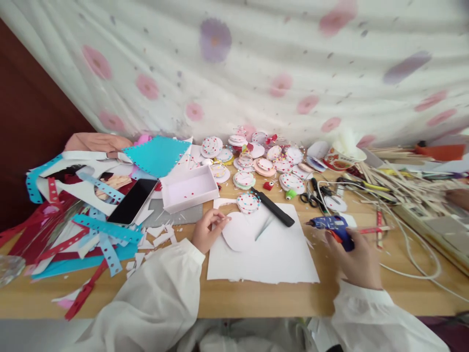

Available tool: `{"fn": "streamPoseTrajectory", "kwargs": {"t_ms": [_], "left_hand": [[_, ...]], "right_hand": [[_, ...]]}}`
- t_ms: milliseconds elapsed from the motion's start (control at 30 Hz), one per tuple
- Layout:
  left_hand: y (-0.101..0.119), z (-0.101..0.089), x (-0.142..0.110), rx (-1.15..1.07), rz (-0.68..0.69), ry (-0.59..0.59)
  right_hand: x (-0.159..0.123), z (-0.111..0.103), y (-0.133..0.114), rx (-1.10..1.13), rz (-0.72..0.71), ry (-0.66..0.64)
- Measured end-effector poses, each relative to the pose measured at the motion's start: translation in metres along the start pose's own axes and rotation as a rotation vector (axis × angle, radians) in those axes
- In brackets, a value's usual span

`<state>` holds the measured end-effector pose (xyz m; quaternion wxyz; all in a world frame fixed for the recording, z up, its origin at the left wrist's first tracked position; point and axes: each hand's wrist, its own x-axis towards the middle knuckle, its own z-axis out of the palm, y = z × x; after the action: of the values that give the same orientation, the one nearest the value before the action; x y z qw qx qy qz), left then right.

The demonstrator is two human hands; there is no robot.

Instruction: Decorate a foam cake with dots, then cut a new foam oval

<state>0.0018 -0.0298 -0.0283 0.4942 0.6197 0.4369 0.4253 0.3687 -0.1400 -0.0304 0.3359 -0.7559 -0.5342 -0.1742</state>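
Grip: our right hand (pixel 359 260) is closed round a blue glue gun (pixel 334 224), nozzle toward nine o'clock, at three o'clock of a white sheet (pixel 280 259). Our left hand (pixel 208 232) pinches a white paper disc (pixel 240 234), at the sheet's ten o'clock. We note a black tool (pixel 278 211) at one o'clock.

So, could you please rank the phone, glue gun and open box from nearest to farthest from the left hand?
1. Open box, just beyond the left hand.
2. Phone, farther left.
3. Blue glue gun, in the right hand.
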Motion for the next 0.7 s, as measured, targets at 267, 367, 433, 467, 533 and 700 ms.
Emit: {"fn": "streamPoseTrajectory", "kwargs": {"t_ms": [267,367,433,467,533,700], "left_hand": [[0.021,0.0,-0.002,0.042,0.081,-0.023],[0.036,0.007,-0.005,-0.047,0.041,-0.047],[0.046,0.012,-0.007,-0.137,-0.032,-0.085],[0.05,0.014,-0.007,-0.181,-0.076,-0.113],[0.058,0.016,-0.008,-0.248,-0.155,-0.178],[0.066,0.007,-0.009,-0.297,-0.244,-0.247]], "right_hand": [[-0.018,-0.02,0.011,-0.235,-0.057,0.287],[-0.008,-0.032,-0.049,0.1,-0.198,0.236],[-0.002,-0.034,-0.095,0.39,-0.273,0.005],[0.001,-0.032,-0.116,0.511,-0.321,-0.109],[0.006,-0.023,-0.152,0.681,-0.422,-0.282],[0.018,0.009,-0.194,0.966,-0.614,-0.492]]}}
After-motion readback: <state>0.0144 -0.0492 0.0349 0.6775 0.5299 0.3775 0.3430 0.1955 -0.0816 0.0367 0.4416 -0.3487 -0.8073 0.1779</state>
